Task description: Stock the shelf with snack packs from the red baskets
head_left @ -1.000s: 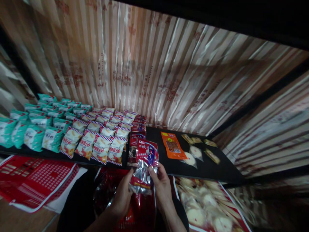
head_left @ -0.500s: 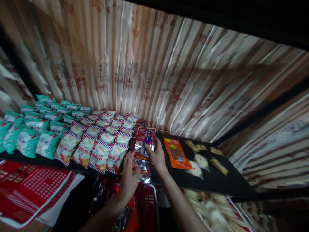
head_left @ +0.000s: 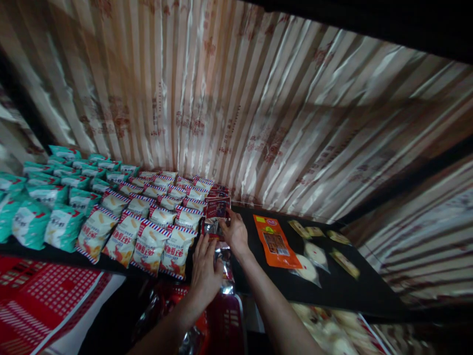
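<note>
My right hand (head_left: pixel 236 234) pinches the right edge of a dark red snack packet (head_left: pixel 217 209), its thumb on the front and its fingers along the side. The packet's lower part is silvery, and it lies in a column with other dark red packets (head_left: pixel 219 189) behind it. My left hand (head_left: pixel 206 271) is stretched flat, fingertips at the packet's lower edge. Below it and to its right a silvery packet (head_left: pixel 226 266) sits at the shelf's front, partly hidden by that hand. Left of both hands stand rows of white snack bags with striped edges (head_left: pixel 179 251).
Teal bags (head_left: pixel 63 228) fill the left of the black shelf (head_left: pixel 254 276). An orange packet (head_left: pixel 275 241), round white packs (head_left: pixel 317 255) and small yellowish packs (head_left: pixel 344 263) lie on the right. Red baskets (head_left: pixel 48 301) stand below, and a striped sheet (head_left: pixel 207 98) hangs behind.
The dark red packet has gone from held up over the shelf to lying lower, farther back in its column. My left hand's fingers have straightened forward against its lower edge.
</note>
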Action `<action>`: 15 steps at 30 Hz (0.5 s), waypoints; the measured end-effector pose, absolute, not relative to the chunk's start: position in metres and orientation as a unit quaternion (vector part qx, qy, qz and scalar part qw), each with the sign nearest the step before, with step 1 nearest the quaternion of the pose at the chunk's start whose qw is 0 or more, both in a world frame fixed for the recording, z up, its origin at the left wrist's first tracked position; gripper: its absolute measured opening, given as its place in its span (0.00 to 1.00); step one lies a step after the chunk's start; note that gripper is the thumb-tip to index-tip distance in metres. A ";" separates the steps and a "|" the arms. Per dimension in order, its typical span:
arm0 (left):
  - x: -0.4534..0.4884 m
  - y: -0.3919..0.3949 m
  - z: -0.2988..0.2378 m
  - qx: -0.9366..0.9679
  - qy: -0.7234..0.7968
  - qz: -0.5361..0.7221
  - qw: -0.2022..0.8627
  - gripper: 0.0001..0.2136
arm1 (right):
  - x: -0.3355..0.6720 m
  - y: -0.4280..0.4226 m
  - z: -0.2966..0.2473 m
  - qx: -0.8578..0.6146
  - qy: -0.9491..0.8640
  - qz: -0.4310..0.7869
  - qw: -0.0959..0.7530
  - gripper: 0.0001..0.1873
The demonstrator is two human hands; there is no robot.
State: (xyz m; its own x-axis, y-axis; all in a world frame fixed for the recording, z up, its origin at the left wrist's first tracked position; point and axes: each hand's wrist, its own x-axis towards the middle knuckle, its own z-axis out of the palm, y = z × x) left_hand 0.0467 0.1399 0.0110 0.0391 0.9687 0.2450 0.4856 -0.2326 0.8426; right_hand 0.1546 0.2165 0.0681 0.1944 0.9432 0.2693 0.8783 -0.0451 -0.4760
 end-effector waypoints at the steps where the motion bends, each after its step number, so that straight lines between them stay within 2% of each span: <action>1: 0.047 0.141 0.009 0.662 0.552 0.420 0.286 0.23 | 0.154 0.218 0.068 -0.719 -0.637 0.047 0.273 0.24; 9: 0.048 0.150 0.004 0.677 0.569 0.388 0.258 0.22 | 0.146 0.221 0.068 -0.733 -0.645 -0.024 0.214 0.21; 15: 0.047 0.157 0.006 0.690 0.575 0.369 0.239 0.22 | 0.145 0.222 0.067 -0.734 -0.645 -0.046 0.209 0.21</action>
State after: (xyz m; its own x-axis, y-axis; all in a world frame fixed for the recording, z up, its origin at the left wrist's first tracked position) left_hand 0.0465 0.1570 0.0057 0.0659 0.9700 0.2342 0.6180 -0.2239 0.7536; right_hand 0.1446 0.2218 0.0675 0.1634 0.9273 0.3368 0.9658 -0.0806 -0.2466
